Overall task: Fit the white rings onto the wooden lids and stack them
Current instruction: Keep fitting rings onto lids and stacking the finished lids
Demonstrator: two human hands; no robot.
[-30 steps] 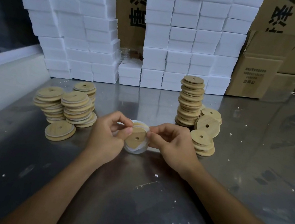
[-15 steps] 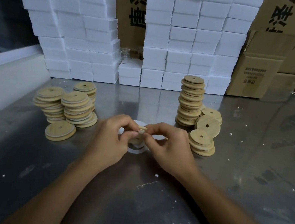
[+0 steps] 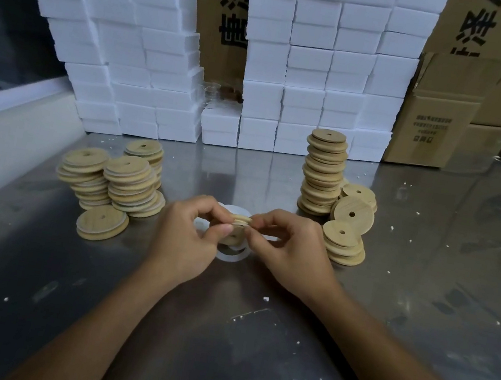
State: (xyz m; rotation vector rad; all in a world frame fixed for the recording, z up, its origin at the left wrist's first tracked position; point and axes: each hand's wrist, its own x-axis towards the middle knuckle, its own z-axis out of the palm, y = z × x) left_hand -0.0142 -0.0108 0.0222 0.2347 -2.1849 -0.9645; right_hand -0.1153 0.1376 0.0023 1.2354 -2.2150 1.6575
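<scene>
My left hand [image 3: 187, 239] and my right hand [image 3: 292, 250] pinch one round wooden lid [image 3: 236, 232] between them, low over the steel table, its edge turned toward me. A white ring [image 3: 230, 256] hangs around the lid's lower part and shows below my fingers. Stacks of lids with white rims [image 3: 110, 178] stand at the left, with a single ringed lid [image 3: 102, 222] in front of them. A tall stack of bare lids [image 3: 322, 172] and a lower pile [image 3: 343, 243] stand at the right.
White foam blocks [image 3: 314, 67] are piled along the back of the steel table [image 3: 217, 334], with cardboard boxes [image 3: 435, 122] behind and to the right. A white wall ledge [image 3: 2, 129] runs along the left. Small white crumbs lie scattered on the table.
The lid faced me flat a second ago. Both hands have tipped it edge-on and lowered it a little, and the ring now hangs below it.
</scene>
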